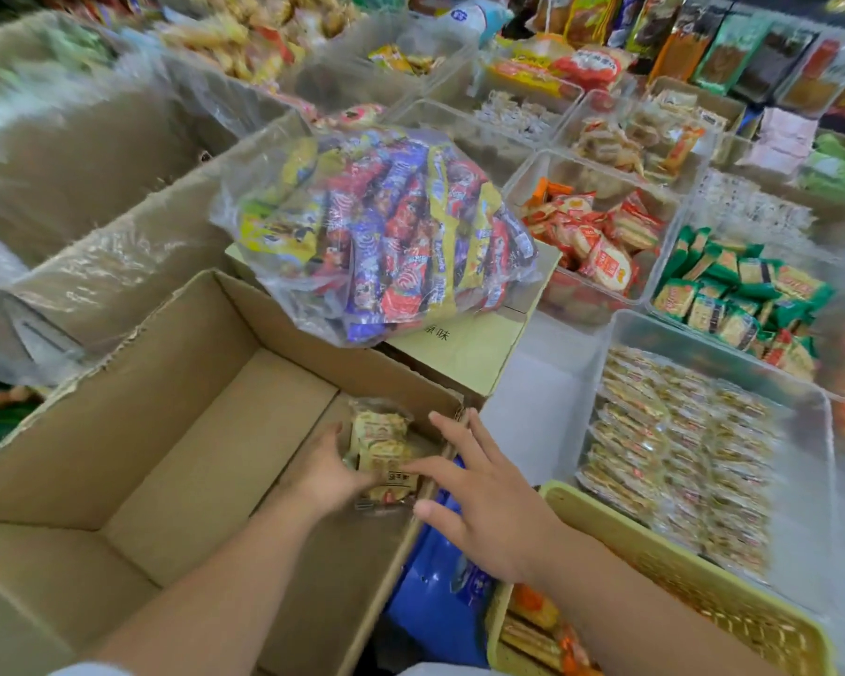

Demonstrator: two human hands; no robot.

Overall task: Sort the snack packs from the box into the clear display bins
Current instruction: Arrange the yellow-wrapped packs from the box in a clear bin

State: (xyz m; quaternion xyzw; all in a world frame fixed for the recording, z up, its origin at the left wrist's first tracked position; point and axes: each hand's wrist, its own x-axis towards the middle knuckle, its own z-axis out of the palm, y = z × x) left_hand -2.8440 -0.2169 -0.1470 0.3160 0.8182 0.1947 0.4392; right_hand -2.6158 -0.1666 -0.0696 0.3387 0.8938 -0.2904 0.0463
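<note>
In the cardboard box (191,431), snack packs (384,456) are gripped, it seems, by the curled left hand (330,473), while the right hand (479,500) is held beside them, fingers spread.

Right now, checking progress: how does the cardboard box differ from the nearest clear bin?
The cardboard box is nearly empty, a few packs in one corner; the clear bin holds many rows. The box is opaque brown, the bin see-through. Both are open-topped.

light: bright, even, soft shadows | glare: clear plastic bag (376,226) | blur: motion smear upper left | edges: wide-angle bend
</note>
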